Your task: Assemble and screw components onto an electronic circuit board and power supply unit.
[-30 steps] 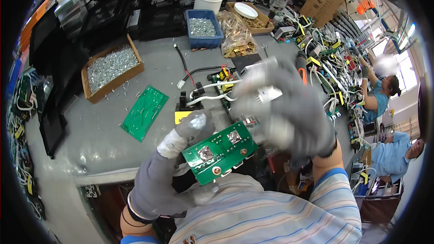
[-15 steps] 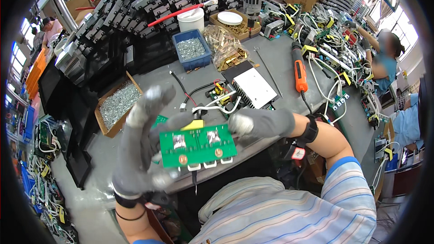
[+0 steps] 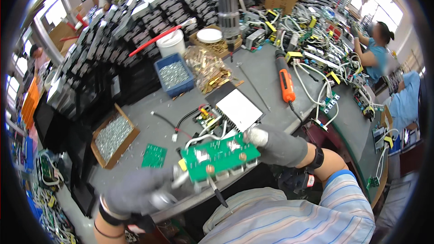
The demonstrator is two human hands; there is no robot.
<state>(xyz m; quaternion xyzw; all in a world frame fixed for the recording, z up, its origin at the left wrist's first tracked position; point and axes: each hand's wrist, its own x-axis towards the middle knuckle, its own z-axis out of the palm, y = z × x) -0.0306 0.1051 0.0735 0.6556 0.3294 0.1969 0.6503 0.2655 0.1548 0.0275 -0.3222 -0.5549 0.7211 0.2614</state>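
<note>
The right hand (image 3: 278,143), in a grey glove with white-wrapped fingertips, has its fingers closed on the right-hand upper corner of a green circuit board (image 3: 221,159); its thumb is hidden. The left hand (image 3: 135,192), gloved too, is motion-blurred beside the board's left end, its thumb apart from its fingers; whether it grips anything cannot be told. The board is held up over the bench's near edge, its long axis running left to right across the body, the right end the higher and farther one. Its soldered face, with two silvery patches and two copper-coloured discs, is turned up toward the wearer, and pale blocks show along its near long edge. A slim dark-ended piece (image 3: 219,196) slants down below that edge. Just behind the board lies a white-topped finned block (image 3: 239,110), set obliquely. A second green board (image 3: 154,155) lies flat on the bench, near a carton of screws (image 3: 129,142). Farther out stand a blue bin (image 3: 179,88) and an orange power screwdriver (image 3: 286,83), lying with its dark nose pointing away.
</note>
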